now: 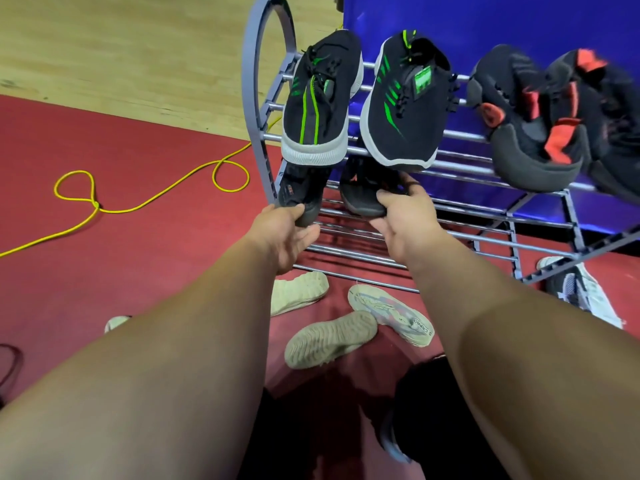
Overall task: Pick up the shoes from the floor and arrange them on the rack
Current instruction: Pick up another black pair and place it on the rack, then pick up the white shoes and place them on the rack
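A grey metal shoe rack [460, 233] stands in front of me. Its top shelf carries two black shoes with green stripes [322, 98] [405, 102] and two black shoes with red patches [526, 123] [609, 126]. On the second shelf, my left hand [287, 233] grips the toe of a dark shoe [298, 188]. My right hand [405, 220] grips the toe of another dark shoe [367, 192] beside it. Both dark shoes are partly hidden under the top shelf. On the floor lie several beige shoes [329, 337] [391, 313] [298, 292].
A yellow cable [152, 199] loops over the red mat at the left. A blue wall panel [502, 26] rises behind the rack. A black and white shoe [578, 289] lies under the rack's right end. Wooden floor lies at the far left.
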Demonstrator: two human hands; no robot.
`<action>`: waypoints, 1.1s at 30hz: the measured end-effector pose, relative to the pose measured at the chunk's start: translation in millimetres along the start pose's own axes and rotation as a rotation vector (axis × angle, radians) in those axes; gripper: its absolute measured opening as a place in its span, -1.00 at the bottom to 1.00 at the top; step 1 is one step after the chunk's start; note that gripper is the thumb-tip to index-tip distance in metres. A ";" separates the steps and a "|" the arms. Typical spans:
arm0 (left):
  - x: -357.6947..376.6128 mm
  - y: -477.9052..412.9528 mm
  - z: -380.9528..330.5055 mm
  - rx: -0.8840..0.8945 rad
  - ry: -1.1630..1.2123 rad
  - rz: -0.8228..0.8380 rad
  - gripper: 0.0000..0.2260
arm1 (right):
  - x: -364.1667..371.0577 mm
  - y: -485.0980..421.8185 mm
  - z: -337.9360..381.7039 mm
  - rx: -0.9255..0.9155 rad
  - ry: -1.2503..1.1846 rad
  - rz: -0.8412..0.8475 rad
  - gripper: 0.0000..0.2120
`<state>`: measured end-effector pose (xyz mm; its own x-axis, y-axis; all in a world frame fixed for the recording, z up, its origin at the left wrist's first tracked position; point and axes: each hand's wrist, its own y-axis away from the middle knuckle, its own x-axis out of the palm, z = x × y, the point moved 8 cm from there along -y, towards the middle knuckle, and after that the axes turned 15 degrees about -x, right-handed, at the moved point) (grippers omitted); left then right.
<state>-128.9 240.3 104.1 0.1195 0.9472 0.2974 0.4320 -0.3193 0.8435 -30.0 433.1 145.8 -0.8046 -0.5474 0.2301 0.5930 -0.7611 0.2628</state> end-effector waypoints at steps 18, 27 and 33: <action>-8.1 59.8 40.3 -0.008 -0.969 -0.180 -0.89 | -116.1 76.1 44.7 0.031 0.808 0.271 -0.74; 135.8 135.3 110.7 0.216 -1.381 0.164 -0.89 | -339.4 192.1 196.5 -0.016 1.020 -0.183 -0.87; 230.9 215.2 126.5 0.371 -1.571 0.263 -0.89 | -391.7 227.3 260.9 0.035 1.290 -0.048 -0.72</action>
<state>104.7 393.8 297.6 0.8595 0.0412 -0.5095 0.4051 -0.6627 0.6298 428.1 565.3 359.9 -0.2618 -0.4735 -0.8410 0.5473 -0.7906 0.2747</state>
